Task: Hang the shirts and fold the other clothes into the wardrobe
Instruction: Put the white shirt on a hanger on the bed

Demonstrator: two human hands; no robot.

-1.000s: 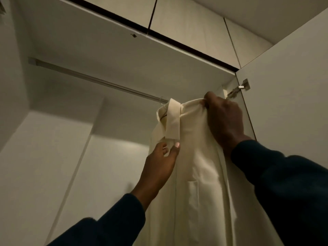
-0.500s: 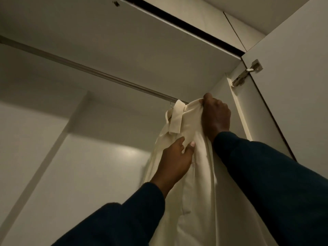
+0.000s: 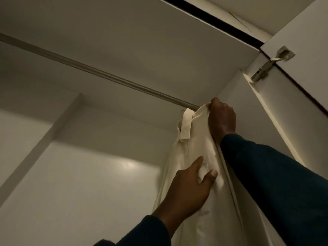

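The cream shirt (image 3: 198,150) is hiding nearly all of its hanger (image 3: 181,113). The bottom edge is cutting off the shirt's hem. The right hand (image 3: 221,119) is covering the shirt's shoulder.

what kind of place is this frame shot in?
Most likely inside a home wardrobe, seen from below. A rail runs under the top panel, a cream shirt hangs at its right end, and a door hinge sits at upper right. Both hands are on the shirt.
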